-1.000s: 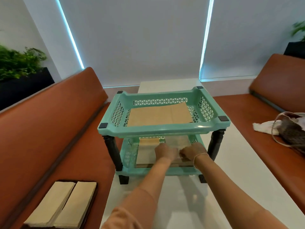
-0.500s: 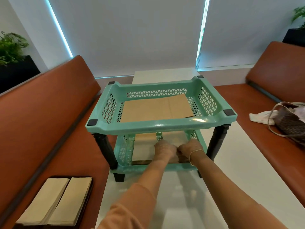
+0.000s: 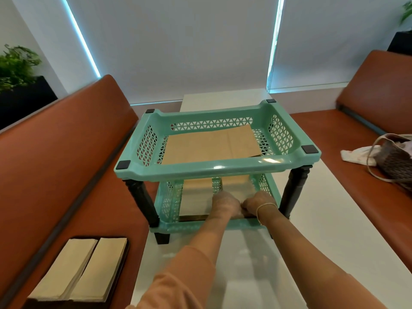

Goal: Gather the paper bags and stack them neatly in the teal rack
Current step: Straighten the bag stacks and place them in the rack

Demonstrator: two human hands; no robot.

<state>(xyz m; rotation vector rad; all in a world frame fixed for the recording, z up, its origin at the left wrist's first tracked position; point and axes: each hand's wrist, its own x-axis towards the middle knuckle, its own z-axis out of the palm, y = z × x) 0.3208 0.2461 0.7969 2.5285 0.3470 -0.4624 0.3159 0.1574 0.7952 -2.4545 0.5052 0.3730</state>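
Note:
The teal rack stands on the white table, two tiers on black legs. Flat brown paper bags lie in its upper tier. The lower tier holds two stacks side by side: a left stack and a right stack. Both my hands reach into the lower tier at the right stack's near end. My left hand is curled over its top and my right hand grips its near edge; the fingertips are hidden. Two more stacks of bags lie on the left bench.
Orange benches run along both sides of the table. A woven handbag and a white cloth lie on the right bench. The loose bags on the left bench sit on a dark tray. A plant stands behind the left bench.
Both hands have stayed on the right stack in the lower tier, close together. My view has shifted a little; the rack and the bags have not visibly moved.

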